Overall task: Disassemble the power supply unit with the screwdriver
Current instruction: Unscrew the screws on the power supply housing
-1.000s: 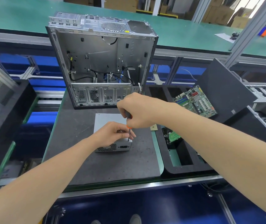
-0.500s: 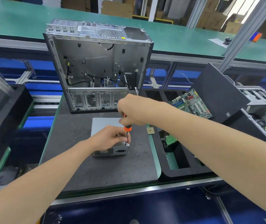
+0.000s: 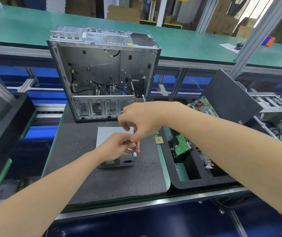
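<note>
A grey metal power supply unit (image 3: 110, 135) lies flat on the dark mat (image 3: 88, 178), its vented end facing me. My right hand (image 3: 142, 120) grips the orange-and-black handle of a screwdriver (image 3: 135, 132) that stands upright, tip down on the unit's near right corner. My left hand (image 3: 118, 146) rests on the unit's top and pinches the screwdriver's metal shaft near the tip. The handle is mostly hidden inside my right fist.
An empty open computer case (image 3: 102, 74) stands upright just behind the unit. A black foam tray (image 3: 198, 183) to the right holds a hard drive (image 3: 181, 146) and other parts. A motherboard (image 3: 203, 106) leans behind it. A small chip (image 3: 159, 139) lies at the mat's right edge.
My right hand has shifted slightly on the screwdriver handle, fingers now blurred in motion. My left hand stays at the shaft on the unit. The camera view has tilted a little.
</note>
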`<state>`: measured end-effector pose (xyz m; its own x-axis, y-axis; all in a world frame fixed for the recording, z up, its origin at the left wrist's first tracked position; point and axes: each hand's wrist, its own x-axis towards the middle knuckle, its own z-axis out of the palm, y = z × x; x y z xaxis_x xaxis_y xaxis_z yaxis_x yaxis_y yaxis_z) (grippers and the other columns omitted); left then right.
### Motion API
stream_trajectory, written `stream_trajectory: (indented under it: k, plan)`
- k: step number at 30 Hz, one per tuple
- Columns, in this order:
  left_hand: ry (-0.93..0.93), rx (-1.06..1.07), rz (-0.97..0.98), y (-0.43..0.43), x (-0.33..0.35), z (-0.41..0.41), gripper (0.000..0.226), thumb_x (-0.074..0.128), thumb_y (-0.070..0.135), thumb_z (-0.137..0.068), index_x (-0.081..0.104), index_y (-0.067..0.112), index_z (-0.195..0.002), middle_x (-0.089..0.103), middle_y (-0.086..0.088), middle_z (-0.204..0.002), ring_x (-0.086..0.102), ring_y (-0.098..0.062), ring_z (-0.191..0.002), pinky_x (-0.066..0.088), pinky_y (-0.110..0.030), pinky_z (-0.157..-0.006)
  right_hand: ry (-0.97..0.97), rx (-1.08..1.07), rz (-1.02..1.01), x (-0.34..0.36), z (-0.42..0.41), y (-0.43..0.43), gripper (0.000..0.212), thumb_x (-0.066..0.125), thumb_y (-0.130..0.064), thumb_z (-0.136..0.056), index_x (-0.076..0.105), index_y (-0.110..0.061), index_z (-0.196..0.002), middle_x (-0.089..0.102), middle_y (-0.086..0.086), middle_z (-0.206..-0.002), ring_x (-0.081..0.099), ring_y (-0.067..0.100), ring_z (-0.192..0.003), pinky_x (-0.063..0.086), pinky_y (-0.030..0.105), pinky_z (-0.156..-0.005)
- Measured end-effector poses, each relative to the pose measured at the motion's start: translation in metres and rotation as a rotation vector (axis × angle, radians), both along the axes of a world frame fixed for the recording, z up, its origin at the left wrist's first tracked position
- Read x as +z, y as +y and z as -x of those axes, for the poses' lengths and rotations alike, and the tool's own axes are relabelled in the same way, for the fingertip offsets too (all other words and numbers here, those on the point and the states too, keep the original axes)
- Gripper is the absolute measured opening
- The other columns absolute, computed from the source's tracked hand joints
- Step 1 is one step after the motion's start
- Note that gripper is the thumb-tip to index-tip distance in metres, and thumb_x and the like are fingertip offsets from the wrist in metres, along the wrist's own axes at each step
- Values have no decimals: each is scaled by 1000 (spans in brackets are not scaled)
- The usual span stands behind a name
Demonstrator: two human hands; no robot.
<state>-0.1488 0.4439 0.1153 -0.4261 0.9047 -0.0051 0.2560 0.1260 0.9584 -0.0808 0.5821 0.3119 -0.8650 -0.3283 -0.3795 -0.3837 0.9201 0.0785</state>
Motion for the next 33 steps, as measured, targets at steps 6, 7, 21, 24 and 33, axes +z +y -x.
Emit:
stream_trajectory:
  k: [6, 7, 21, 24, 33]
  plan:
    - [-34, 7, -10, 2, -1, 0, 28, 50, 12, -106, 74, 21, -94, 77, -1, -99, 76, -25, -102, 63, -39, -92, -22, -514, -109, -8, 0, -16, 39, 42, -41, -108, 59, -6, -105, 65, 8, -68, 55, 19, -25, 41, 26, -29]
    - [-43, -7, -12, 2, 0, 1, 29, 51, 10, -107, 74, 21, -94, 77, -2, -100, 76, -26, -102, 63, -40, -93, -55, -573, -29, -8, 0, -15, 35, 45, -35, -107, 56, -3, -99, 68, 9, -57, 57, 21, -27, 42, 22, -28]
    - [-88, -25, -10, -1, 2, 0, 23, 55, 8, -108, 75, 13, -97, 75, -4, -101, 75, -33, -102, 61, -36, -92, -53, 147, -110, -7, 0, -2, 28, 62, 0, -78, 63, -24, -92, 48, -4, -98, 37, 1, -74, 27, 24, -55]
    - [-85, -12, -6, 1, 0, -1, 27, 53, 8, -105, 73, 17, -90, 73, 0, -96, 75, -33, -102, 61, -40, -92, -77, 85, -43, -5, 0, -1, 19, 67, -16, -84, 61, -24, -100, 48, -9, -92, 45, 12, -84, 37, 28, -59]
    - [-25, -7, 11, 2, -3, 0, 27, 51, 15, -107, 72, 22, -91, 74, 3, -97, 77, -21, -103, 64, -37, -91, 35, -549, 1, -12, -1, -16, 45, 44, -41, -107, 51, -18, -70, 64, 9, -71, 63, 20, -45, 55, 27, -47]
